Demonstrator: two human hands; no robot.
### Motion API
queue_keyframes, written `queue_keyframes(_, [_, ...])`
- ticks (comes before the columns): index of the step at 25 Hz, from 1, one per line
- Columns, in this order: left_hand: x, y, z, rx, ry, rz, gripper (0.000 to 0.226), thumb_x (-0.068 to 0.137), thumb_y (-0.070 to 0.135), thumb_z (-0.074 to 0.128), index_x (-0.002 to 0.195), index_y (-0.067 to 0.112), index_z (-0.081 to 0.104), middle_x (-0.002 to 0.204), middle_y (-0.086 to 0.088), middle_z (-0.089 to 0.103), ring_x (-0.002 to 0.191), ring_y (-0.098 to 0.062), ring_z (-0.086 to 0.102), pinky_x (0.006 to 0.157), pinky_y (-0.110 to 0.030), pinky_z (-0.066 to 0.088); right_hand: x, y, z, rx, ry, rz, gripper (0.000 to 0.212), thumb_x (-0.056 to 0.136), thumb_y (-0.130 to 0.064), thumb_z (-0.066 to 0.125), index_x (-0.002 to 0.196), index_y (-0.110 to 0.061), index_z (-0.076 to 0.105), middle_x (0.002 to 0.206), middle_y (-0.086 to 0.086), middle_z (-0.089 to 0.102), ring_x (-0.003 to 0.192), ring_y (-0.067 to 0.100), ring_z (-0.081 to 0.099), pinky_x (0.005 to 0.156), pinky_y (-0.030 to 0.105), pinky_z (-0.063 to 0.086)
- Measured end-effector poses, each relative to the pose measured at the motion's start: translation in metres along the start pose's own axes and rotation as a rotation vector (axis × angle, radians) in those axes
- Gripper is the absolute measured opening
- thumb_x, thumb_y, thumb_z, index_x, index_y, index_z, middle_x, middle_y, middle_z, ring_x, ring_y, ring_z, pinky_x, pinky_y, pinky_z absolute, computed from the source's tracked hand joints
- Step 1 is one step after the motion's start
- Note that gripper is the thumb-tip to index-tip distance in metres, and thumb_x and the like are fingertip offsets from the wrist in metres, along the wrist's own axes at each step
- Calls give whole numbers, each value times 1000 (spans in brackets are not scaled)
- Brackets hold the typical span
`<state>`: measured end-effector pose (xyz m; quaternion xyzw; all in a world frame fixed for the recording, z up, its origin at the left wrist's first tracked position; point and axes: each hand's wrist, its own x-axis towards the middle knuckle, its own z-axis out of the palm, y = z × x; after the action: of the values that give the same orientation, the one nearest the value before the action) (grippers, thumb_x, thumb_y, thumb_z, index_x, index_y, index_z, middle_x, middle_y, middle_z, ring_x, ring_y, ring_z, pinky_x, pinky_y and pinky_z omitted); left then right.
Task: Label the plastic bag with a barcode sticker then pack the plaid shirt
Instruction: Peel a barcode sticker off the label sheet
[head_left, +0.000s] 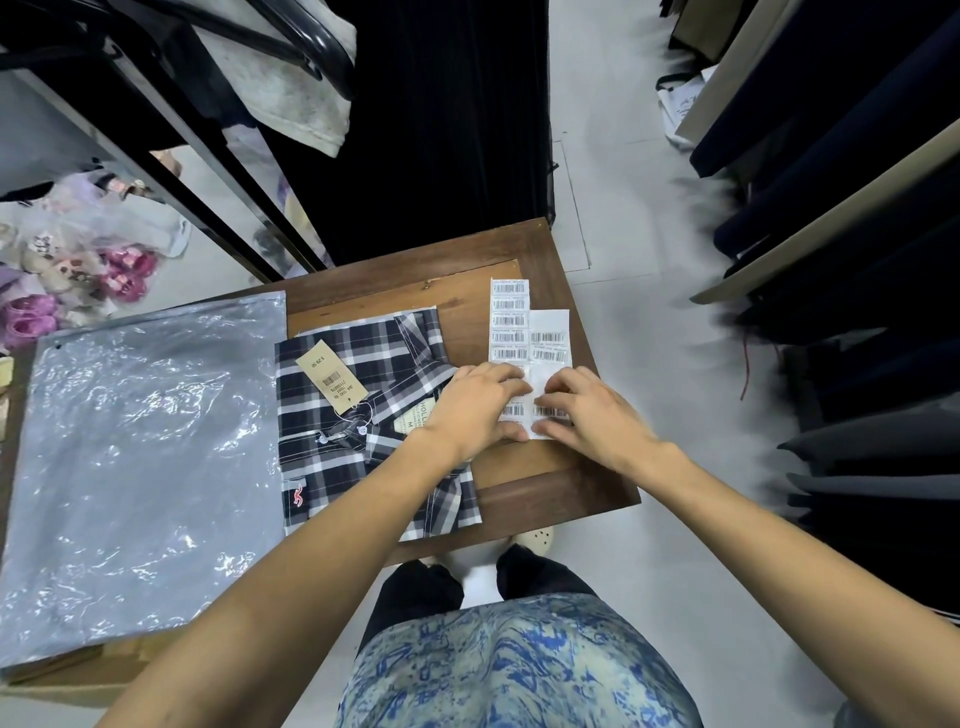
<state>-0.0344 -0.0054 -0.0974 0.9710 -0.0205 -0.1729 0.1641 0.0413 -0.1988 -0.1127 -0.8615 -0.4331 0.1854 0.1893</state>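
Your left hand (475, 402) and right hand (587, 410) press curled fingers on the sticker strips (511, 332), centre-right; they look thin and flimsy, so lift one by its corner.

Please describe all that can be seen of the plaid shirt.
The plaid shirt lies folded flat on the wooden table, collar away from the person, between the plastic bag and the barcode sticker sheets. Dark checks with white; buttons, tan price tag, small red chest logo. The left forearm crosses over it.
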Motion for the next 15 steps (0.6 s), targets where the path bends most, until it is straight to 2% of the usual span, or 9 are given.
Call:
queue_keyframes(3, [1, 1, 0, -3, 4, -3, 68, 83, 52, 74, 141, 22, 57, 149, 3, 50, 139, -19, 42, 111, -38, 31, 4, -6, -1, 102, -19, 82, 28, 88, -25, 77, 112, -11, 76, 109, 4, 62, 102, 25, 58, 89, 34, 50])
queue_keyframes(6, [2, 1, 1, -12, 8, -7, 67, 82, 49, 76, 140, 21, 58, 147, 3, 51, 137, -20, 44, 109, -37, 32, 12, -8, -1, 169, -55, 179, 25, 87, -17, 77, 111, -10, 74, 111, 4, 58, 102, 25, 62, 87, 26, 46])
queue_keyframes(8, [1, 1, 3, -27, 15, -10, 66, 82, 46, 77, 139, 21, 59, 146, 2, 52, 136, -21, 45, 109, -37, 33, 16, -8, -1, 177, -91, 200, 25, 87, -15, 77, 111, -10, 72, 108, 2, 53, 101, 24, 63, 89, 27, 48])
queue_keyframes(10, [1, 1, 6, -64, 27, -18, 62, 82, 43, 77, 137, 21, 61, 145, 1, 53, 136, -22, 45, 111, -38, 34, 18, -8, -2, 184, -117, 205, 25, 87, -15, 77, 110, -10, 70, 106, -2, 47, 102, 24, 62, 93, 31, 48])
queue_keyframes(15, [1, -3, 12, -106, 85, -33, 41, 94, 31, 69, 134, 21, 64, 146, 1, 55, 136, -22, 47, 112, -39, 37, 29, -4, -9, 130, -231, 178, 24, 87, -23, 77, 107, -15, 66, 105, 0, 46, 97, 20, 55, 84, 25, 38])
